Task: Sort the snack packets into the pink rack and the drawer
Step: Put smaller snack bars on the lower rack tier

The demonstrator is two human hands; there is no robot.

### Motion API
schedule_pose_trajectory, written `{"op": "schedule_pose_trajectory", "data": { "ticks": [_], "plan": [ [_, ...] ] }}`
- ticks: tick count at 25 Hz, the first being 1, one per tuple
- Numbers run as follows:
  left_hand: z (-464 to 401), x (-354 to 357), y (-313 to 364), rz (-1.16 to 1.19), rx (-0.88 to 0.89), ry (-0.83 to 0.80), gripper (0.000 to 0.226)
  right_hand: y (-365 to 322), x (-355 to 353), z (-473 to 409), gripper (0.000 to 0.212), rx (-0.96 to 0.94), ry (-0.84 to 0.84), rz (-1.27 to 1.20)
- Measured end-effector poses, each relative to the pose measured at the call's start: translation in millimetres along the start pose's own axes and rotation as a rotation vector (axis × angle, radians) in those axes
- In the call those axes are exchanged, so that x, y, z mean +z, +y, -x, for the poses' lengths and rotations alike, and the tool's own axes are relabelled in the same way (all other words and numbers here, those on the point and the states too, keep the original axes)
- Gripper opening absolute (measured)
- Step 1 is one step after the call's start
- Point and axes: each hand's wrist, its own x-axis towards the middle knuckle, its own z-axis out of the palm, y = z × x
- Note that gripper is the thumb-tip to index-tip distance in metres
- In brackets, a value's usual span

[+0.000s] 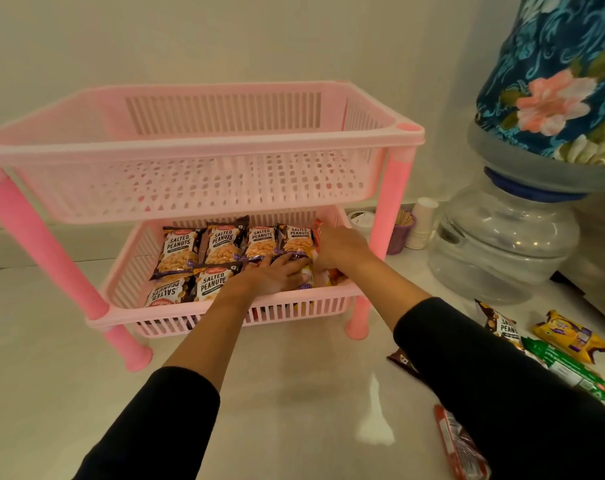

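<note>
Right hand (339, 245) fingertips hidden among packets at right end of pink rack (204, 143) lower shelf. Red packet (458, 445) right of rack cut by bottom edge. Water jug (501, 237) cropped right.

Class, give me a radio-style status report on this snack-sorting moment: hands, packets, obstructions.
Both hands in pink rack lower tier: left hand flat on peanut packets, right hand at packets beside. Top tier bare. More packets wait on counter. No obstruction.

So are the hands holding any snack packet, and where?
Cannot be told for sure. The left hand lies flat on packets in the pink rack's lower basket; the right hand covers a red packet, grip hidden.
</note>
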Motion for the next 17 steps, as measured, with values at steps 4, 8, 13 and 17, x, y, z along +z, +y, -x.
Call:
{"op": "schedule_pose_trajectory", "data": {
  "ticks": [4, 8, 13, 17],
  "plan": [
    [-4.6, -0.7, -1.2, -0.016, 0.001, -0.009, 0.06, -2.1, 11.9, -3.4, 0.062, 0.065, -0.129, 0.029],
    [1.6, -2.4, -5.4, 0.016, 0.053, 0.109, 0.06, 0.9, 4.0, -5.2, 0.049, 0.053, -0.23, 0.083],
    [18.7, -3.4, -40.0, 0.07, 0.006, 0.117, 0.055, -0.8, 6.5, -1.6, 0.024, 0.026, -0.136, 0.112],
    [33.1, -2.4, -38.3, 0.188, 0.046, 0.324, 0.045, -13.7, 11.3, 19.7, 0.032, 0.016, 0.061, 0.145]
  ]
}}
